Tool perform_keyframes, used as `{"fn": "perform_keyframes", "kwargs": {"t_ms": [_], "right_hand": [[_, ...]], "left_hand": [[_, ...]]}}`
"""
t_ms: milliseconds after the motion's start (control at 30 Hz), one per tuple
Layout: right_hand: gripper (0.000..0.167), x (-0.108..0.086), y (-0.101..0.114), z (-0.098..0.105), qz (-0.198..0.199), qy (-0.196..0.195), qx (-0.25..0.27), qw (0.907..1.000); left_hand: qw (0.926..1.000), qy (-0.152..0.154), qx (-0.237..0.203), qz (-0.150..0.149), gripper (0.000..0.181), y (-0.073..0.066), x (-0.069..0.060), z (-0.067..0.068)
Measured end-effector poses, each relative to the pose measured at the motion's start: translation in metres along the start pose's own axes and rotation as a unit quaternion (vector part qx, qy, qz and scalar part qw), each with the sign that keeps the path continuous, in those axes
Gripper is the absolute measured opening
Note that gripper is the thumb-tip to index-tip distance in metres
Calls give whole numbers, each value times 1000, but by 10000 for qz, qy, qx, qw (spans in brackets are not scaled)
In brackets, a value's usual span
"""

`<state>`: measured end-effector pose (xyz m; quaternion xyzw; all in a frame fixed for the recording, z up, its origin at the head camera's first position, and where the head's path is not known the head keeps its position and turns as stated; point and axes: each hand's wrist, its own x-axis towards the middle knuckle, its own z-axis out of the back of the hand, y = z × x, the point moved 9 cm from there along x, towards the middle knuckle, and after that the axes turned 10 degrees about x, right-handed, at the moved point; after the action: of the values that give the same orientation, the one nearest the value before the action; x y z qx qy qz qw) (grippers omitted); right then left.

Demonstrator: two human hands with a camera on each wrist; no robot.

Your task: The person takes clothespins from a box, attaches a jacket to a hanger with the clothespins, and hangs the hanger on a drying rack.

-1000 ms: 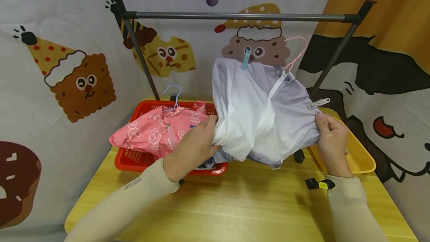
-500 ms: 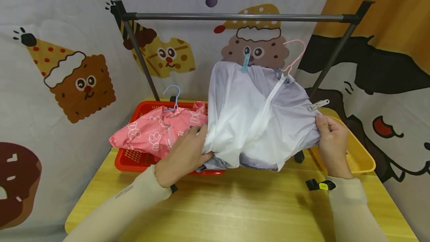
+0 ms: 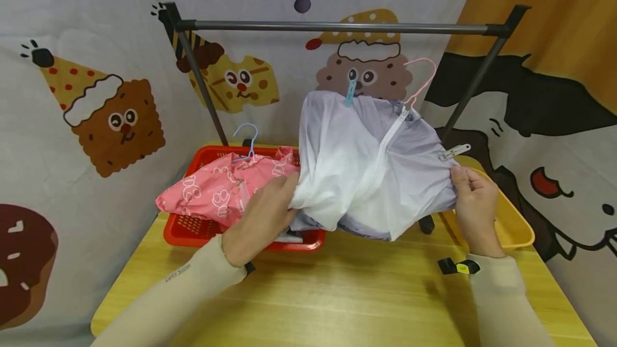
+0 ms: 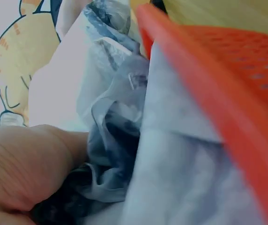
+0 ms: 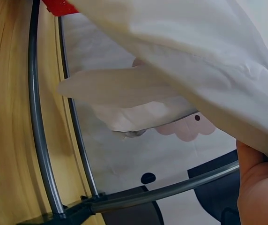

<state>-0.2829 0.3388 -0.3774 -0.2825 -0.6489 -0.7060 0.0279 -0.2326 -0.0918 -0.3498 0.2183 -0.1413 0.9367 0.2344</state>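
Observation:
A white and pale lavender zip-up jacket (image 3: 337, 165) is held up over the table in the head view, its zipper slanting across the front. A pink hanger (image 3: 426, 82) sticks out of its collar. One blue clothespin (image 3: 350, 93) is clipped to the top edge and a white clothespin (image 3: 454, 152) to the right side. My left hand (image 3: 260, 218) grips the jacket's left edge, its fingertips partly hidden by cloth. My right hand (image 3: 477, 208) pinches the right edge between thumb and fingers. Greyish lining cloth (image 4: 110, 140) bunches beside the left hand in the left wrist view.
Left of the jacket, a red basket (image 3: 188, 237) holds a pink patterned garment (image 3: 217, 189) on a blue hanger (image 3: 250, 133). At right stands a yellow basket (image 3: 518, 229). Behind them, a dark metal rack (image 3: 299, 26) spans the wooden table (image 3: 337, 293).
My left hand has moved left and slightly down, drawing the jacket's left edge over the red basket; then its lower hem rose a little. The right hand has stayed nearly in place.

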Motion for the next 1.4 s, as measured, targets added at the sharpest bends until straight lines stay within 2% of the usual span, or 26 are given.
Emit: {"fn": "perform_keyframes", "kwargs": {"t_ms": [167,433,700,900,1000,1133,1300,1400], "right_hand": [[37,-1,10,1,376,25,-494,9981],[36,-2,25,0,801,2,-603,9950],[37,-3,42,3,1123,-256,-847,9897],[39,1,48,5,1275,-325,-1025,9860],[40,3,50,10,1309,-446,-1124,9840],[38,6,52,19,1286,-682,-1135,9828],[35,7,54,23,1269,-829,-1065,9827],[35,8,54,23,1293,-861,-1070,9821]], "left_hand": [[9974,-689,138,-158,47,-11,11,23],[9914,-1255,-55,-373,43,-26,36,43],[9821,-1782,-346,-497,37,-46,70,51],[9765,-2046,-418,-537,36,-62,92,44],[9779,-1983,-331,-569,38,-70,101,34],[9833,-1681,-114,-684,40,-82,111,13],[9903,-1116,63,-830,29,-92,120,-17],[9945,-589,186,-840,26,-93,126,-34]]}}
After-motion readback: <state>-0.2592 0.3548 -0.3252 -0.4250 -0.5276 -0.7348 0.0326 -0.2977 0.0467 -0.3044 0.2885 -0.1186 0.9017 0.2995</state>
